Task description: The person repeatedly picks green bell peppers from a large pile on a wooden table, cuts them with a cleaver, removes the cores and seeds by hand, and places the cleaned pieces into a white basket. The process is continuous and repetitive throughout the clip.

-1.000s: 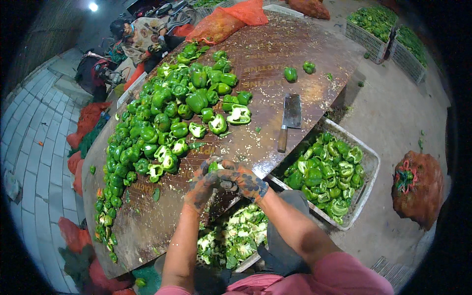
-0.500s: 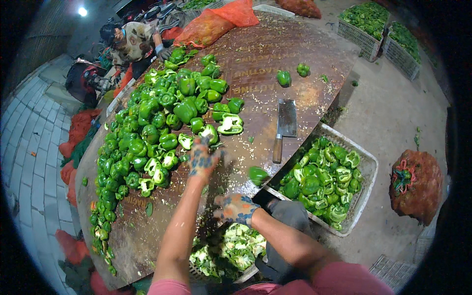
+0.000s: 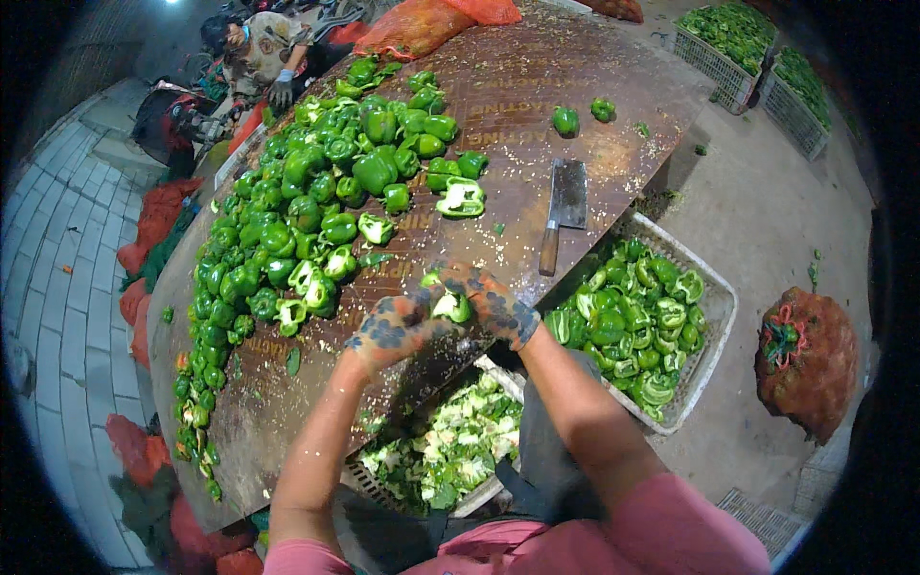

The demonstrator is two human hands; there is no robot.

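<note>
Gloved hands meet at the near edge of the desk [image 3: 537, 96], w/ a cut green pepper piece [image 3: 448, 305] gripped between them. Left hand [image 3: 393, 331] is closed on the piece from the left and below; right hand [image 3: 494, 305] is clamped on it from the right, fingers curled over the top. Both gloves are spotted dark blue and orange. The piece is held just above the desk edge, pale inner side showing.

A cleaver [image 3: 563, 206] is laid flat on the desk just beyond the hands, wooden handle toward the person, blade away; it is untouched. A big pile of whole green peppers [image 3: 287, 211] is spread along the left side of the desk, w/ several halved ones at its near-right fringe, e.g. a split pepper [image 3: 462, 198] left of the cleaver. Two single peppers [image 3: 580, 115] are seen farther off, well apart from the pile.

Below the desk edge, right of the person, a white crate [image 3: 714, 316] is filled w/ cut pepper pieces. Directly under the hands a second crate [image 3: 479, 498] is seen holding pale cores and trimmings. An orange mesh sack [image 3: 810, 359] is set on the floor at far right. More crates of peppers [image 3: 728, 38] are visible at top right. Another person [image 3: 259, 53] is seated at the far left end of the desk.
</note>
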